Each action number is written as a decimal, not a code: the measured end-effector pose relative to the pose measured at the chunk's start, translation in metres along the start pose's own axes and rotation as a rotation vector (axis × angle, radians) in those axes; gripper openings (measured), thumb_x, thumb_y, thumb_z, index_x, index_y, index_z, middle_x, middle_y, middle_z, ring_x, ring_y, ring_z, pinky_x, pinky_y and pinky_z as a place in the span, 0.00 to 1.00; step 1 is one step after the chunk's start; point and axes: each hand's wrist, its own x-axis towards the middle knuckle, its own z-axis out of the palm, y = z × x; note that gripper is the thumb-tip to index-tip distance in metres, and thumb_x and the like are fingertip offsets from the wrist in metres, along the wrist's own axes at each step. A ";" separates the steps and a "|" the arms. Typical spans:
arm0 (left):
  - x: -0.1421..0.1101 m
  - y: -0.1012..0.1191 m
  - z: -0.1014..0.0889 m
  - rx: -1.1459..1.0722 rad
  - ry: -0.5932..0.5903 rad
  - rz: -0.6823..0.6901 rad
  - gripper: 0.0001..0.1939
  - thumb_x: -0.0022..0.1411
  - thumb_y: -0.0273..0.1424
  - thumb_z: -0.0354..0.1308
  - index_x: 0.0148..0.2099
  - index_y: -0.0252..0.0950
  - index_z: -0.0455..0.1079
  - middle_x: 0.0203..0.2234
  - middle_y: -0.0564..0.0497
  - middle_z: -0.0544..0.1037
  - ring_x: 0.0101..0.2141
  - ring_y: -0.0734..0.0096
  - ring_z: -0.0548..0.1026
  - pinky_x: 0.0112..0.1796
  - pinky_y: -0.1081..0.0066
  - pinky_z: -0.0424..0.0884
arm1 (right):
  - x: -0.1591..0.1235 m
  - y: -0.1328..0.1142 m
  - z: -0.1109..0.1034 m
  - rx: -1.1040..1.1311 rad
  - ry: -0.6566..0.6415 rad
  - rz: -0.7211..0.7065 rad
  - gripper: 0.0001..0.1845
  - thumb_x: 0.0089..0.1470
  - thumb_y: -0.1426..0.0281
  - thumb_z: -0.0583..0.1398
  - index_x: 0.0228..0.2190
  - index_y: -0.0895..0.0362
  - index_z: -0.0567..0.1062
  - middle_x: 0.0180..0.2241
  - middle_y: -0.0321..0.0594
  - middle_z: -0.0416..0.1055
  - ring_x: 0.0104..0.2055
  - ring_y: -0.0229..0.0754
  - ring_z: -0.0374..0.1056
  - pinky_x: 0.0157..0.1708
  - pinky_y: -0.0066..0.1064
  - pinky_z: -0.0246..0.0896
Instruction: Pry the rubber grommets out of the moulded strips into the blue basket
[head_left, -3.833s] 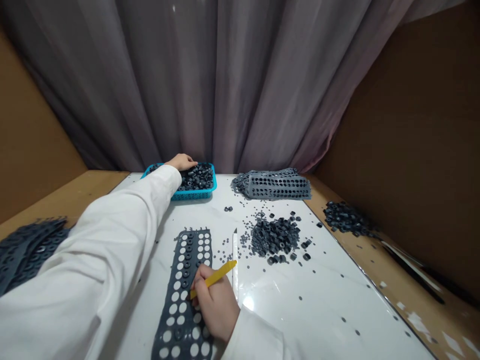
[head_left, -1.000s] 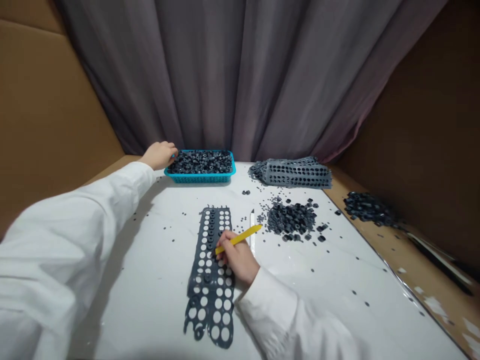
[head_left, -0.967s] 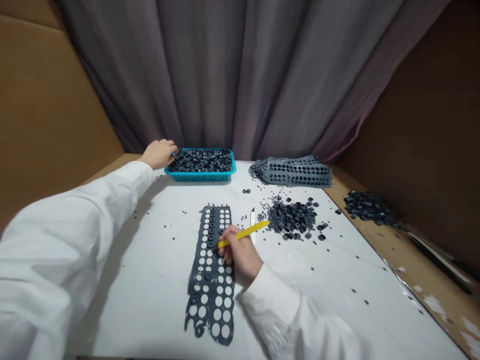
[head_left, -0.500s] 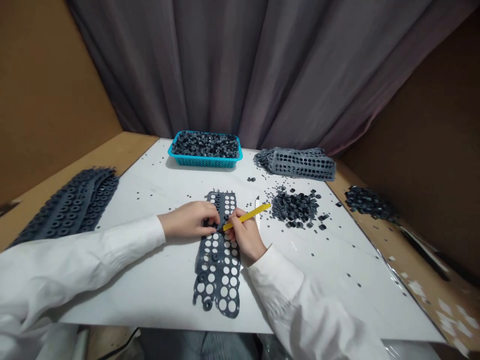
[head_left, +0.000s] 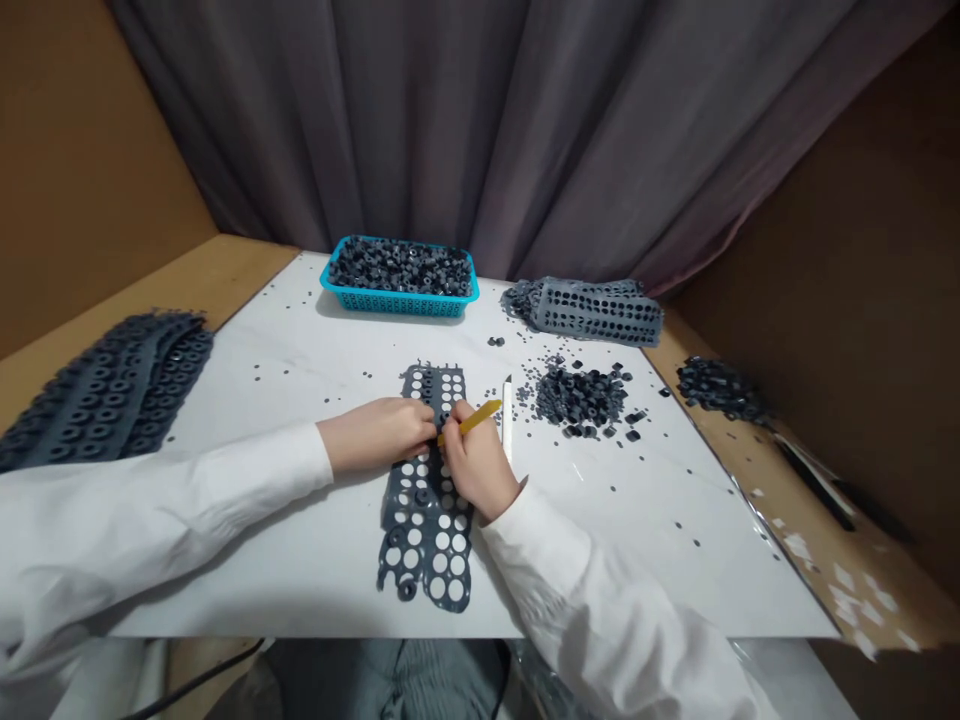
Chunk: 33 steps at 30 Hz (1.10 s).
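A dark grey rubber sheet [head_left: 428,520], punched with rows of round holes, lies lengthwise before me on the white tabletop. A few rings still sit in it. My left hand [head_left: 397,432] is closed at the sheet's left side, its fingertips pinched on the rubber near the middle. Between the fingers of my right hand [head_left: 480,462] is a slim yellow craft knife [head_left: 481,415], slanting down to the left. Its tip meets the sheet beside my left fingertips and is hidden there. Just right of that hand lies a white knife [head_left: 508,415] with a dark tip.
Behind stands a blue basket [head_left: 397,302] full of dark rings. Punched sheets [head_left: 600,312] are stacked back right, above a pile of dark bits [head_left: 581,395]. Ring-studded sheets [head_left: 105,400] lie left. Another dark heap [head_left: 720,390] and a black tool [head_left: 814,480] lie right.
My right hand has moved up and left, closer to my left hand, and the yellow knife stands steeper. The left fingers have curled in tighter. The whole view has shifted slightly.
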 end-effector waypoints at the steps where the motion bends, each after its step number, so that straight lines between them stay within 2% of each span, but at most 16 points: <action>1: -0.001 0.001 0.002 0.037 0.010 0.020 0.08 0.60 0.24 0.51 0.32 0.35 0.71 0.26 0.48 0.73 0.30 0.67 0.71 0.33 0.69 0.66 | 0.000 -0.003 -0.001 -0.051 -0.002 -0.011 0.09 0.53 0.74 0.47 0.23 0.54 0.58 0.19 0.33 0.59 0.23 0.38 0.57 0.25 0.29 0.52; 6: -0.007 -0.003 0.016 0.129 0.119 0.176 0.13 0.61 0.19 0.46 0.29 0.34 0.68 0.25 0.45 0.72 0.28 0.66 0.69 0.30 0.68 0.66 | -0.001 -0.011 -0.004 -0.109 -0.025 0.005 0.09 0.54 0.75 0.46 0.25 0.55 0.61 0.19 0.34 0.60 0.22 0.38 0.55 0.25 0.29 0.51; 8: -0.007 -0.006 0.016 0.051 0.143 0.183 0.12 0.62 0.21 0.46 0.29 0.35 0.67 0.25 0.46 0.72 0.27 0.67 0.69 0.30 0.69 0.67 | -0.001 -0.010 -0.004 -0.110 -0.024 0.008 0.09 0.53 0.76 0.47 0.25 0.55 0.61 0.19 0.34 0.59 0.22 0.38 0.55 0.25 0.29 0.51; 9: -0.008 -0.008 0.013 -0.025 0.165 0.143 0.11 0.63 0.23 0.47 0.30 0.35 0.67 0.25 0.47 0.72 0.27 0.68 0.69 0.30 0.69 0.67 | -0.002 -0.009 -0.004 -0.107 -0.025 0.009 0.08 0.52 0.76 0.47 0.24 0.55 0.60 0.19 0.34 0.59 0.21 0.38 0.55 0.25 0.29 0.51; 11: -0.008 -0.013 0.003 -0.236 0.267 -0.060 0.09 0.64 0.29 0.47 0.33 0.36 0.67 0.26 0.49 0.73 0.28 0.70 0.70 0.31 0.70 0.68 | -0.002 -0.006 -0.003 -0.073 -0.024 0.017 0.07 0.51 0.76 0.48 0.24 0.54 0.59 0.19 0.34 0.59 0.21 0.38 0.56 0.24 0.29 0.51; 13: -0.010 -0.019 -0.010 -0.522 0.403 -0.344 0.10 0.64 0.35 0.47 0.34 0.37 0.66 0.26 0.51 0.72 0.28 0.71 0.71 0.30 0.70 0.69 | -0.001 -0.002 -0.003 0.020 -0.032 0.038 0.08 0.52 0.76 0.48 0.23 0.54 0.58 0.18 0.33 0.60 0.20 0.37 0.57 0.23 0.28 0.51; 15: -0.011 -0.024 -0.019 -0.846 0.449 -0.561 0.11 0.63 0.38 0.48 0.33 0.37 0.64 0.24 0.52 0.72 0.26 0.71 0.72 0.28 0.70 0.70 | 0.001 0.002 -0.003 0.168 -0.053 0.086 0.08 0.52 0.74 0.49 0.22 0.54 0.58 0.17 0.32 0.61 0.19 0.35 0.58 0.21 0.27 0.52; 18: -0.010 -0.027 -0.021 -1.247 0.334 -0.713 0.07 0.58 0.35 0.53 0.33 0.36 0.64 0.25 0.51 0.73 0.23 0.73 0.72 0.25 0.71 0.70 | 0.005 0.010 -0.004 0.383 -0.021 0.168 0.09 0.54 0.69 0.49 0.23 0.54 0.59 0.16 0.31 0.63 0.16 0.34 0.58 0.17 0.24 0.52; 20: -0.008 -0.024 -0.016 -1.408 0.257 -0.768 0.04 0.55 0.29 0.55 0.35 0.35 0.65 0.28 0.50 0.75 0.23 0.75 0.72 0.24 0.73 0.70 | 0.007 0.015 -0.004 0.458 0.035 0.183 0.10 0.55 0.67 0.49 0.24 0.55 0.60 0.16 0.30 0.63 0.15 0.33 0.59 0.15 0.23 0.52; 22: -0.005 -0.022 -0.011 -1.526 0.195 -0.788 0.05 0.55 0.25 0.54 0.36 0.34 0.67 0.30 0.48 0.76 0.25 0.76 0.73 0.25 0.75 0.71 | 0.009 0.020 -0.001 0.488 0.047 0.177 0.10 0.55 0.65 0.50 0.24 0.55 0.61 0.16 0.30 0.64 0.15 0.33 0.60 0.14 0.23 0.53; 25: -0.002 -0.020 -0.006 -1.617 0.143 -0.794 0.07 0.58 0.24 0.53 0.40 0.32 0.70 0.33 0.45 0.77 0.27 0.77 0.74 0.27 0.78 0.72 | 0.010 0.024 0.005 0.503 0.012 0.183 0.10 0.55 0.64 0.51 0.25 0.55 0.61 0.17 0.30 0.65 0.15 0.33 0.61 0.14 0.23 0.55; 33: -0.009 -0.021 -0.007 -1.670 0.105 -0.870 0.10 0.63 0.29 0.54 0.43 0.28 0.72 0.32 0.42 0.79 0.23 0.80 0.73 0.24 0.82 0.71 | 0.012 0.023 0.006 0.413 0.016 0.150 0.11 0.55 0.66 0.50 0.23 0.54 0.60 0.17 0.31 0.64 0.15 0.34 0.61 0.16 0.24 0.55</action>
